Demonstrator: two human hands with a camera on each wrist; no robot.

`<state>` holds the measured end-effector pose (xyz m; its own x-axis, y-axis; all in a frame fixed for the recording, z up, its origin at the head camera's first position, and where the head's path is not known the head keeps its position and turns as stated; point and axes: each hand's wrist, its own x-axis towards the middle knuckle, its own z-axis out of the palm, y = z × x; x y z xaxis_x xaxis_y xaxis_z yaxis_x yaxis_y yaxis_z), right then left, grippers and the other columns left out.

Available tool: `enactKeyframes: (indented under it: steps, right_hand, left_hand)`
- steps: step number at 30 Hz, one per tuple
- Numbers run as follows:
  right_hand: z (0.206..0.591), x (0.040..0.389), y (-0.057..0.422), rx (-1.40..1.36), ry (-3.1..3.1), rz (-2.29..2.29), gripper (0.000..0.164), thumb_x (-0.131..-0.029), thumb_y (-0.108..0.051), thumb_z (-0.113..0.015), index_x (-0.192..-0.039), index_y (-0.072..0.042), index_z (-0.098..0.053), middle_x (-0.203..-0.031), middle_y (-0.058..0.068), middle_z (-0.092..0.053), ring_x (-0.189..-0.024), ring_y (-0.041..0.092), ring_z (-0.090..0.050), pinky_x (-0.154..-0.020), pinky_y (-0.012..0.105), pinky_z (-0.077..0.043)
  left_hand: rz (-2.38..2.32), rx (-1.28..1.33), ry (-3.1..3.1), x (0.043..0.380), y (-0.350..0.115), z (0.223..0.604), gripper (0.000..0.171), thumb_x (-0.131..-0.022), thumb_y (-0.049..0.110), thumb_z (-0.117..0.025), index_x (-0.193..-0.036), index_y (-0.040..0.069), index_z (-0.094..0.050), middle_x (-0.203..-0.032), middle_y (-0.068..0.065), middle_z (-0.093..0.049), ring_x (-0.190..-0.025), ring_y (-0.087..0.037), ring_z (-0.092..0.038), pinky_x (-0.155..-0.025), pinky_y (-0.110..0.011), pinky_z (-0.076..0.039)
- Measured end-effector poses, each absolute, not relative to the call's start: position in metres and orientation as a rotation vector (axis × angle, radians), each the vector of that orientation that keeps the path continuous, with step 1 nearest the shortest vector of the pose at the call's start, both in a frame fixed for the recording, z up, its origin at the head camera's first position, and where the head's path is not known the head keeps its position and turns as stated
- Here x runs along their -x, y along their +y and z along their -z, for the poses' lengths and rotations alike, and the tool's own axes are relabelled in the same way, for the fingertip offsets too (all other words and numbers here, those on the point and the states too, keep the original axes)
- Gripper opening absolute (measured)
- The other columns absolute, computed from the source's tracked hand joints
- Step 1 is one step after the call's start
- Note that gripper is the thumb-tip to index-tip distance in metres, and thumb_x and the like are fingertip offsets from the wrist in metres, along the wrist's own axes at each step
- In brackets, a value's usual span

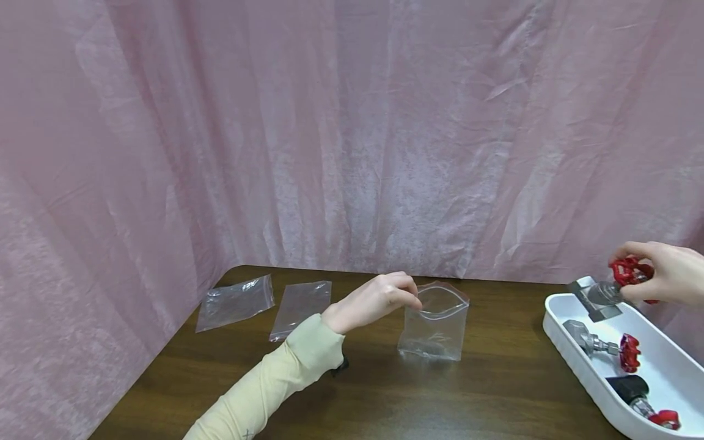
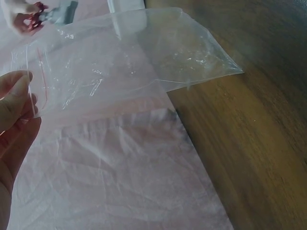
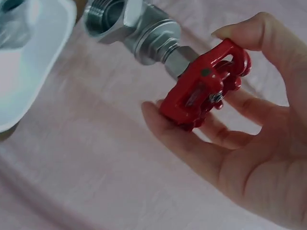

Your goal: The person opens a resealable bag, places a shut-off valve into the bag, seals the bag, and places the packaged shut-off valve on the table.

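Observation:
My left hand (image 1: 379,299) pinches the rim of a clear zip bag (image 1: 434,336), whose mouth gapes at the top. In the left wrist view the thumb and fingers hold the zip bag (image 2: 124,62) by its zip edge, beside a red line. Over the white tray, my right hand (image 1: 668,275) grips a metal valve by its red handwheel (image 1: 627,270). Seen from the right wrist, thumb and fingers span the red handwheel (image 3: 192,96), and the valve's silver threaded body (image 3: 129,24) points away from the palm.
Two flat clear zip bags, one at far left (image 1: 236,302) and another beside it (image 1: 301,308), lie on the brown wooden table (image 1: 495,379). The white tray (image 1: 572,366) at right holds a silver valve (image 1: 588,339) and a black-ended valve (image 1: 629,388). Pink curtain (image 1: 352,134) hangs behind.

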<state>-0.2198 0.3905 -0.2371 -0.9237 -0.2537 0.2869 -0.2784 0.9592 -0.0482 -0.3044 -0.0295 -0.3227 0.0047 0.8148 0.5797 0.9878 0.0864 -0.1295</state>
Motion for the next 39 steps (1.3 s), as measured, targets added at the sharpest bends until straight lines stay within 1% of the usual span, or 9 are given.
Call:
enactKeyframes:
  steps: [3, 7, 9, 11, 15, 19, 26, 34, 39]
  right_hand:
    - [0.228, 0.218, 0.372, -0.444, -2.786, -0.157, 0.040, -0.059, -0.012, -0.076, -0.094, -0.004, -0.058, -0.072, -0.002, -0.049, -0.060, 0.010, -0.043, -0.049, 0.027, -0.035]
    - [0.221, 0.218, 0.350, -0.601, -2.658, -0.232, 0.042, -0.055, -0.006, -0.077, -0.091, -0.014, -0.057, -0.069, -0.011, -0.045, -0.059, 0.004, -0.041, -0.049, 0.024, -0.033]
    - [0.219, 0.218, 0.338, -0.663, -2.606, -0.251, 0.042, -0.055, -0.004, -0.076, -0.091, -0.016, -0.056, -0.068, -0.012, -0.044, -0.058, 0.003, -0.041, -0.048, 0.023, -0.033]
    - [0.216, 0.219, 0.327, -0.706, -2.569, -0.261, 0.043, -0.056, -0.003, -0.076, -0.092, -0.017, -0.057, -0.071, -0.011, -0.045, -0.059, 0.004, -0.043, -0.049, 0.023, -0.034]
    - [0.207, 0.219, 0.305, -0.747, -2.546, -0.268, 0.046, -0.060, -0.005, -0.077, -0.100, -0.017, -0.058, -0.083, -0.007, -0.050, -0.066, 0.008, -0.048, -0.053, 0.023, -0.039]
    - [0.198, 0.220, 0.285, -0.797, -2.526, -0.358, 0.050, -0.061, -0.004, -0.077, -0.105, -0.018, -0.058, -0.091, -0.007, -0.053, -0.073, 0.010, -0.050, -0.057, 0.024, -0.043]
    - [0.193, 0.226, 0.260, -0.936, -2.468, -0.485, 0.049, -0.062, 0.002, -0.075, -0.106, -0.013, -0.059, -0.095, -0.007, -0.054, -0.079, 0.010, -0.052, -0.063, 0.019, -0.046]
    - [0.204, 0.234, 0.237, -1.103, -2.504, -0.592, 0.047, -0.064, 0.002, -0.072, -0.105, -0.016, -0.059, -0.102, -0.003, -0.050, -0.079, 0.011, -0.052, -0.063, 0.027, -0.049]
    - [0.211, 0.236, 0.231, -1.201, -2.546, -0.653, 0.048, -0.064, 0.004, -0.069, -0.105, -0.019, -0.057, -0.102, -0.003, -0.049, -0.077, 0.012, -0.053, -0.062, 0.027, -0.048]
  left_hand:
    - [0.447, 1.773, -1.856, 0.305, -0.030, 0.323, 0.033, -0.077, -0.016, -0.054, -0.087, 0.011, -0.071, -0.086, 0.003, -0.053, -0.077, -0.004, -0.044, -0.070, -0.010, -0.034]
    - [0.473, 1.776, -1.852, 0.306, -0.030, 0.323, 0.033, -0.077, -0.017, -0.055, -0.087, 0.010, -0.071, -0.086, 0.003, -0.053, -0.077, -0.005, -0.045, -0.069, -0.011, -0.034]
    - [0.479, 1.777, -1.849, 0.306, -0.031, 0.323, 0.033, -0.077, -0.017, -0.055, -0.087, 0.010, -0.071, -0.085, 0.002, -0.053, -0.077, -0.006, -0.046, -0.069, -0.011, -0.034]
    - [0.487, 1.782, -1.847, 0.306, -0.030, 0.324, 0.033, -0.077, -0.017, -0.055, -0.087, 0.010, -0.071, -0.085, 0.002, -0.054, -0.076, -0.006, -0.046, -0.069, -0.011, -0.034]
    - [0.501, 1.793, -1.854, 0.308, -0.029, 0.324, 0.032, -0.077, -0.017, -0.054, -0.086, 0.009, -0.071, -0.085, 0.002, -0.054, -0.077, -0.006, -0.046, -0.070, -0.011, -0.034]
    - [0.500, 1.804, -1.865, 0.309, -0.028, 0.322, 0.032, -0.078, -0.016, -0.054, -0.087, 0.009, -0.071, -0.086, 0.003, -0.054, -0.078, -0.004, -0.046, -0.070, -0.011, -0.035]
    - [0.520, 1.816, -1.849, 0.309, -0.026, 0.319, 0.030, -0.078, -0.016, -0.057, -0.085, 0.009, -0.071, -0.086, 0.002, -0.054, -0.078, -0.004, -0.046, -0.070, -0.011, -0.035]
    - [0.531, 1.838, -1.846, 0.310, -0.023, 0.319, 0.031, -0.079, -0.016, -0.056, -0.085, 0.010, -0.071, -0.086, 0.002, -0.054, -0.079, -0.004, -0.046, -0.071, -0.011, -0.035]
    - [0.542, 1.836, -1.840, 0.309, -0.020, 0.317, 0.031, -0.079, -0.016, -0.056, -0.084, 0.011, -0.071, -0.083, 0.002, -0.052, -0.077, -0.005, -0.045, -0.071, -0.011, -0.034]
